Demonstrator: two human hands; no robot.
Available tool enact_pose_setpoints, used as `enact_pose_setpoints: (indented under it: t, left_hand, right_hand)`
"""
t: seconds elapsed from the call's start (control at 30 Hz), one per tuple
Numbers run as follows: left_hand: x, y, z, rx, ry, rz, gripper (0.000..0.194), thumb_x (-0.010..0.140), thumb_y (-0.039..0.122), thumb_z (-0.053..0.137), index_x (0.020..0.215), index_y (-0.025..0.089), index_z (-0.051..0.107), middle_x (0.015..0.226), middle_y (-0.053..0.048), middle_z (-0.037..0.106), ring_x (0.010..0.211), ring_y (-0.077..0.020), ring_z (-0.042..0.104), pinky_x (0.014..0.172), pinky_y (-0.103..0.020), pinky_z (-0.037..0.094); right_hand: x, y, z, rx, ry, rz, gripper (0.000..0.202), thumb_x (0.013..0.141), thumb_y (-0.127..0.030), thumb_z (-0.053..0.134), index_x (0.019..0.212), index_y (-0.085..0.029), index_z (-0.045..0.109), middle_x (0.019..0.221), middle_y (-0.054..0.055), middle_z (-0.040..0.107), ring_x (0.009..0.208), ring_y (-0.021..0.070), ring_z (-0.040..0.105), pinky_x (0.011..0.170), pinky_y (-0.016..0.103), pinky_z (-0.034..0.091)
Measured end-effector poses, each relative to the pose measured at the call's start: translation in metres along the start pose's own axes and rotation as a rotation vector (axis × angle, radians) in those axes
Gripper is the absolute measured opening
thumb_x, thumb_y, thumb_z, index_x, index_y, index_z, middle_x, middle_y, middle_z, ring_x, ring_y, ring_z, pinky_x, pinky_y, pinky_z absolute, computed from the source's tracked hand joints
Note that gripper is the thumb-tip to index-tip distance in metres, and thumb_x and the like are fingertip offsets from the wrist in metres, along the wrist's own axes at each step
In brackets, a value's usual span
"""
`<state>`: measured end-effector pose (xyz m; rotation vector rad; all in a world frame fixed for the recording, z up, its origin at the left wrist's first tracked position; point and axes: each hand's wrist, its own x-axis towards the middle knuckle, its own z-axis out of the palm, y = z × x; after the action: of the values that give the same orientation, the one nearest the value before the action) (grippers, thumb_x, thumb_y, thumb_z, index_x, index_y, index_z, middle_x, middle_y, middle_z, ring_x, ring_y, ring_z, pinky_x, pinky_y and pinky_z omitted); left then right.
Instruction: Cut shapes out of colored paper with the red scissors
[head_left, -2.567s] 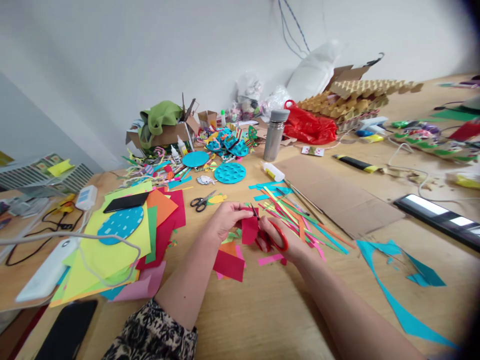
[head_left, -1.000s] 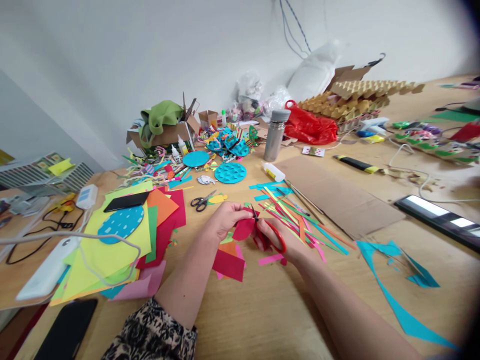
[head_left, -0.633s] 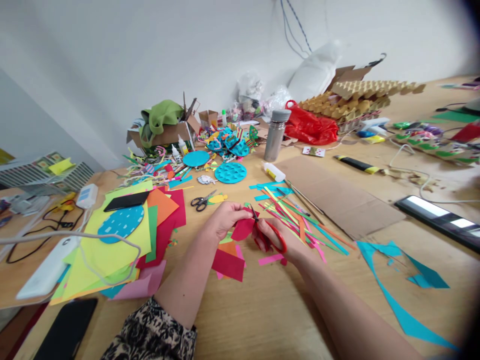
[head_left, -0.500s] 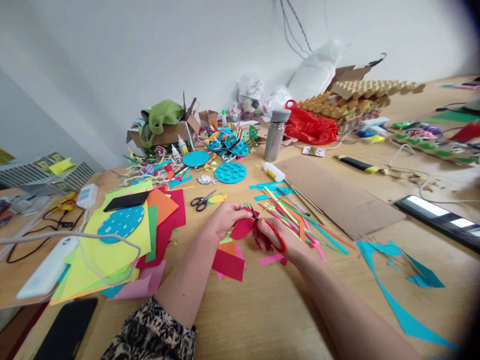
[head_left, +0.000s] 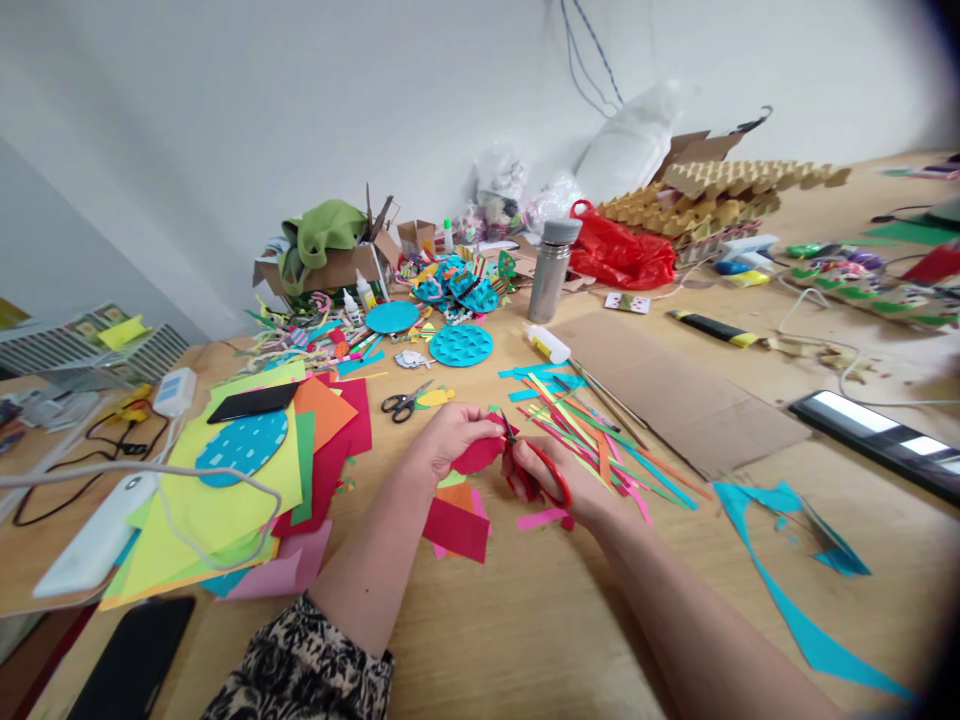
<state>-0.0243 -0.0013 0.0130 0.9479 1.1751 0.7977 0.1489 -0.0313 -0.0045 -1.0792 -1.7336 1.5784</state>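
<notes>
My left hand (head_left: 456,436) pinches a small piece of red paper (head_left: 478,459) between thumb and fingers. My right hand (head_left: 541,470) grips red-handled scissors (head_left: 556,482), and their blades meet the paper's right edge close to my left thumb. Whether the blades are fully closed is too small to tell. Below the hands lie a red paper rectangle (head_left: 456,530), partly over orange and pink scraps, and a pink strip (head_left: 541,519). Thin coloured paper strips (head_left: 611,450) are spread just right of my right hand.
Black-handled scissors (head_left: 403,403) lie beyond my left hand. Coloured sheets (head_left: 187,520) with a phone (head_left: 253,402) on top fill the left side. A glue bottle (head_left: 549,344), a steel flask (head_left: 555,270) and a cardboard sheet (head_left: 675,400) stand or lie ahead and right.
The red paper has turned in my left hand and now sits slightly higher and further left. Both hands stay nearly in place. At the right, the blue paper scrap's tip has shifted a little.
</notes>
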Motion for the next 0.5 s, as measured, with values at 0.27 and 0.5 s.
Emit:
enact_pose_setpoints:
  t: [0.27,0.5]
  left_hand:
    - [-0.0011,0.001,-0.0008,0.015,-0.004,-0.008,0.014,0.062,0.019,0.075,0.071,0.01,0.07,0.059,-0.003,0.067,0.05,-0.0104,0.058,0.053,-0.021,0.04]
    - [-0.0007,0.0033,-0.0025,-0.016,-0.005,-0.021,0.012,0.061,0.016,0.076,0.07,0.01,0.07,0.06,-0.003,0.068,0.052,-0.0104,0.059,0.055,-0.021,0.043]
  right_hand:
    - [0.0002,0.0029,-0.0004,0.026,0.006,0.016,0.071,0.074,-0.089,0.042,0.066,-0.019,0.051,0.049,0.001,0.052,0.041,0.0105,0.041,0.04,0.024,0.026]
    - [0.002,0.0053,0.0007,0.03,0.025,0.073,0.073,0.07,-0.091,0.043,0.068,-0.018,0.054,0.045,-0.001,0.051,0.038,0.0097,0.041,0.038,0.022,0.027]
